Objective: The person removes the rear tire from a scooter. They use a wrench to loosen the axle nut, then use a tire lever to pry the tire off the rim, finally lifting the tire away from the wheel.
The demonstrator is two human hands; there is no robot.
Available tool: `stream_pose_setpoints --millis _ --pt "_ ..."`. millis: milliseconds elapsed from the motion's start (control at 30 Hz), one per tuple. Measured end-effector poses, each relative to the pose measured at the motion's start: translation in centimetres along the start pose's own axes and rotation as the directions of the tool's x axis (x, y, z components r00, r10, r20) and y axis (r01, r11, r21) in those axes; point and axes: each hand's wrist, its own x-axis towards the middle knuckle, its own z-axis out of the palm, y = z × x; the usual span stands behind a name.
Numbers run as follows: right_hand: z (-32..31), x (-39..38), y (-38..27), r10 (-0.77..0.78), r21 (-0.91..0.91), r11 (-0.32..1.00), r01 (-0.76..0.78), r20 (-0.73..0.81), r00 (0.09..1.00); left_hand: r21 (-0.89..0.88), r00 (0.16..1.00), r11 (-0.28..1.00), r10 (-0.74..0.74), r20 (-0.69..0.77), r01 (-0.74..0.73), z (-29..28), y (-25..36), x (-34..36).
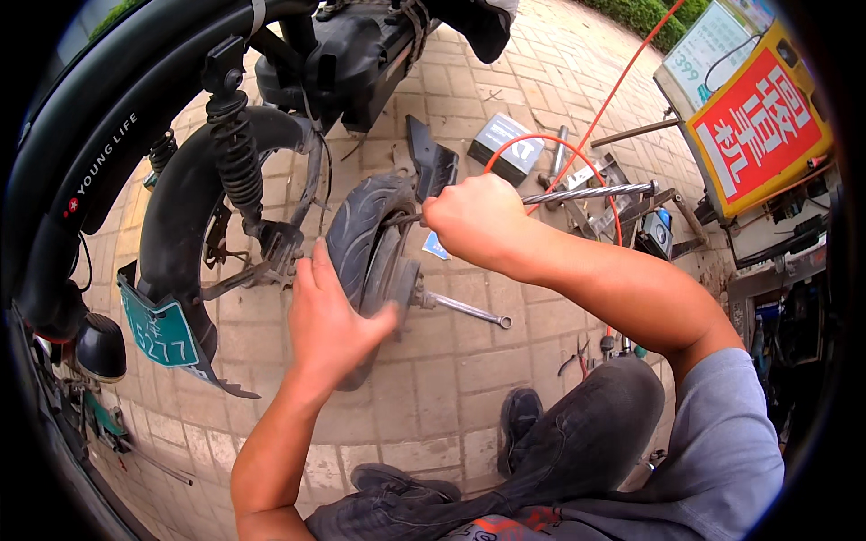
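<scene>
A small black scooter wheel with its tire (363, 209) stands upright on the paving in front of me. My right hand (478, 221) is closed round a twisted steel tire lever (591, 192). One end of the lever reaches in at the tire's edge beside the rim; the other sticks out to the right. My left hand (332, 317), slightly blurred, is at the near left side of the tire with fingers stretched and thumb apart. Whether its palm presses the rubber I cannot tell. From the wheel's axle a combination wrench (469, 309) points right.
To the left stands a black scooter with a shock absorber (236, 153), rear fender (171, 216) and green plate (162, 334). Beyond the wheel lie a box (507, 147), an orange hose (613, 99) and metal parts. Pliers (577, 359) lie near my knee; a red-yellow sign (758, 126) stands right.
</scene>
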Motion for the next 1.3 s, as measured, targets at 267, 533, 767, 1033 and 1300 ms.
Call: stream_pose_setpoints --millis 267,533,767,1033,1300 --pt "-2.1 2.3 0.3 -0.047 0.004 0.999 0.047 0.08 0.996 0.032 1.0 0.999 -0.005 -0.017 0.006 0.3 0.0 -0.1" --pt "6.6 -1.5 -1.0 0.216 0.272 0.95 -0.152 -0.223 0.95 0.054 0.998 0.998 -0.018 -0.067 0.021 0.1 -0.1 -0.2" --pt "7.3 -1.2 2.0 0.088 0.277 0.961 -0.007 -0.28 0.956 0.002 0.997 0.998 -0.068 -0.036 0.068 -0.4 -0.5 -0.8" --pt "-4.4 1.9 0.7 -0.275 -0.129 0.949 0.287 0.099 0.956 0.035 0.997 0.997 -0.072 -0.015 0.073 -0.6 -0.5 -1.3" --pt "-4.2 2.1 -1.3 -0.206 -0.113 0.969 0.221 0.137 0.969 0.039 0.998 0.999 0.006 -0.057 -0.004 0.3 -0.8 -1.1"
